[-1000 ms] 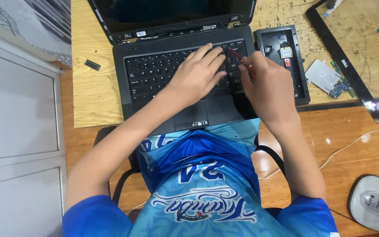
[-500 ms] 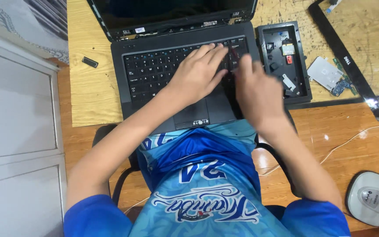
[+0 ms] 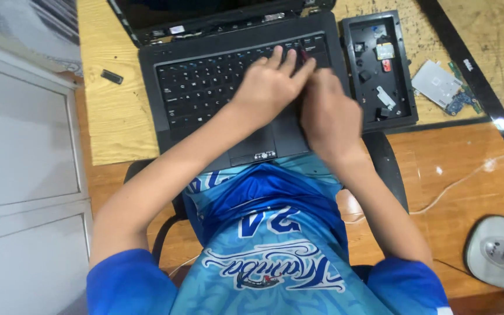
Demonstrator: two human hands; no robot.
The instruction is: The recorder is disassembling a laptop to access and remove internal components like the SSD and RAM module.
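Note:
An open black laptop (image 3: pixel 205 93) lies on a wooden board in front of me. My left hand (image 3: pixel 269 87) rests flat on the right half of its keyboard and holds nothing. Just to its right, my right hand (image 3: pixel 329 119) is blurred and curled over the keyboard's right end and the palm rest. It grips a thin dark-red tool (image 3: pixel 303 56), whose tip shows between the two hands near the upper-right keys. The hands touch each other.
A black tray (image 3: pixel 406 70) with small parts sits right of the laptop, then a small circuit board (image 3: pixel 438 84) and a black bezel strip (image 3: pixel 468 67). A small black piece (image 3: pixel 112 76) lies at left. White cabinet (image 3: pixel 24 151), grey round base (image 3: pixel 497 251), white cable (image 3: pixel 468 175).
My right hand has moved left and down from beside the tray, closing against my left hand. The left hand stayed on the keys. The view has shifted slightly.

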